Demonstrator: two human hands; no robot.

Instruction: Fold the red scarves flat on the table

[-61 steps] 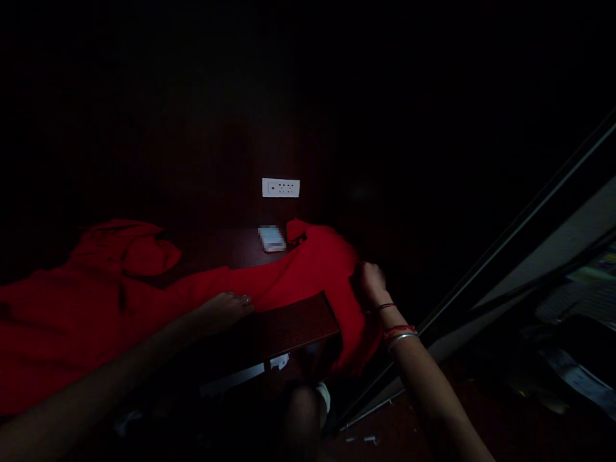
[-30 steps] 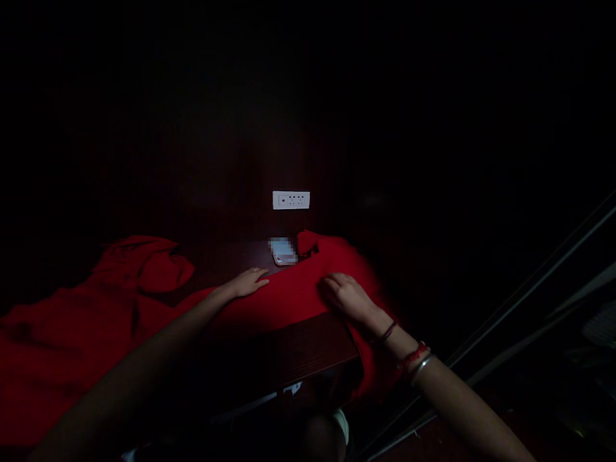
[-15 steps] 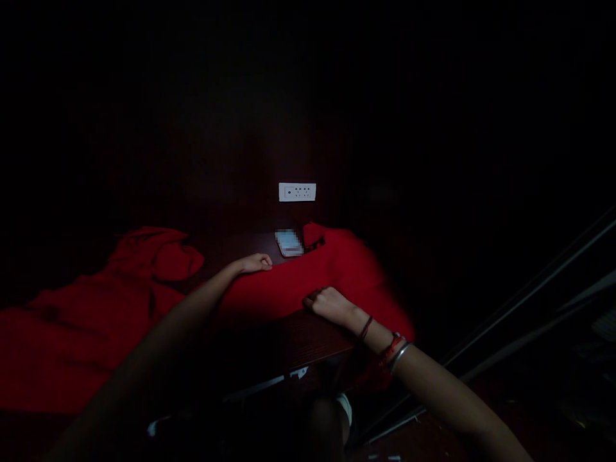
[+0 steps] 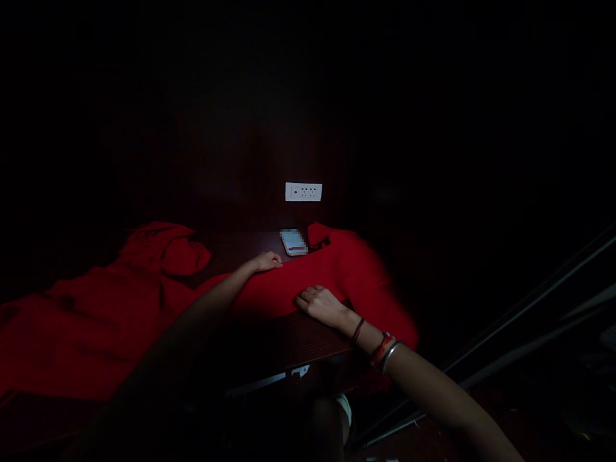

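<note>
A long red cloth [image 4: 293, 282] lies across the dark wooden desk, its right part hanging over the right side. At its far edge my left hand [image 4: 268, 261] is closed, fingers curled and pinching the fabric's border. My right hand [image 4: 325, 306] rests palm down on the near part of the cloth, fingers stretched out and slightly apart. Just beyond my left hand lies a phone-like flat object [image 4: 293, 242] with a blurred bright face. More of the red fabric is bunched up at the left, partly hidden behind my left forearm.
A white wall socket [image 4: 303, 192] sits on the dark wall behind the desk. The desk's front edge [image 4: 289, 346] runs below my hands, with a metal strip [image 4: 257, 384] under it. Pale slanted bars [image 4: 534, 308] stand at the right. Most surroundings are too dark to make out.
My right hand has gone from a fist to stretched fingers and shifted slightly left over the cloth. My left hand stays at the far edge. The view has turned slightly left.
</note>
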